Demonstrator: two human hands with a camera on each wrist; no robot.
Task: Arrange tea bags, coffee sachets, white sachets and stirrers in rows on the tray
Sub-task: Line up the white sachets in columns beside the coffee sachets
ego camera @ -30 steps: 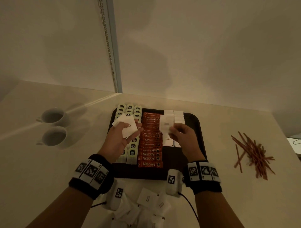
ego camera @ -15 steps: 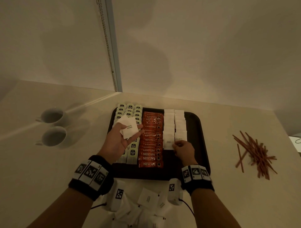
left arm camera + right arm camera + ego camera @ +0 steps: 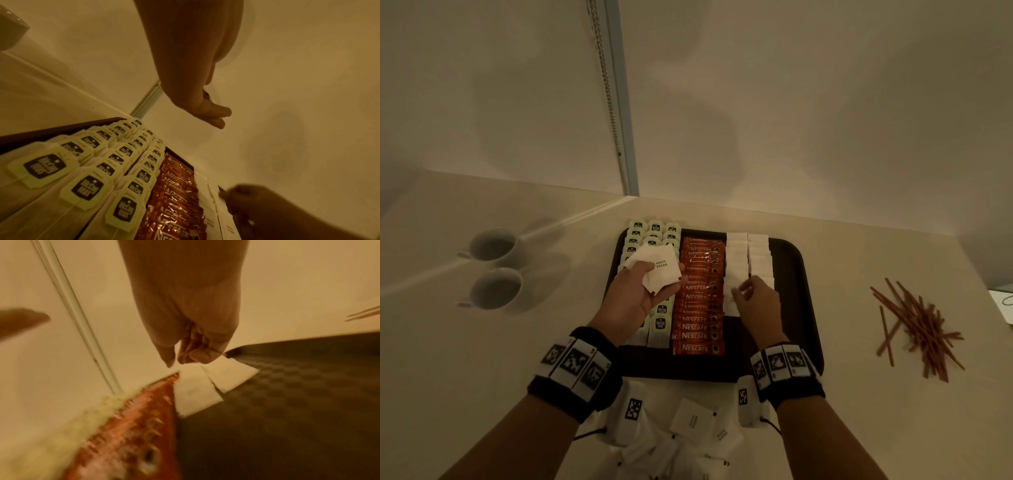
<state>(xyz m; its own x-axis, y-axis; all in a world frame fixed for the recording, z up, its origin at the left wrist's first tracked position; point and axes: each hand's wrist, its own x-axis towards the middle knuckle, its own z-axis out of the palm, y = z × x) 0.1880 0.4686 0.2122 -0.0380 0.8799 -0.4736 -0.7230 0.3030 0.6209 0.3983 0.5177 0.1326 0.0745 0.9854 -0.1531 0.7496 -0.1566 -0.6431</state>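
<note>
Two columns of flat white paper sugar sachets (image 3: 748, 260) are lying side by side on the dark rectangular plastic tray (image 3: 796, 260), running away from the person, to the right of the red foil coffee sachets (image 3: 700, 301) and the pale-tagged tea bags (image 3: 654, 236). The right hand (image 3: 756, 301) is hovering over the near end of those white columns, fingers loosely curled; whether it is pinching anything, I cannot tell. The left hand (image 3: 635, 298) is holding a small stack of white sachets (image 3: 659, 270) palm-up, thumb over them, above the tea bags and just left of the right hand. The next sachet probably needs to travel rightward into the right hand, then down at the columns' near end. Thin brown wooden stirrers (image 3: 917, 325) are lying in a loose heap well to the right, off the tray.
</note>
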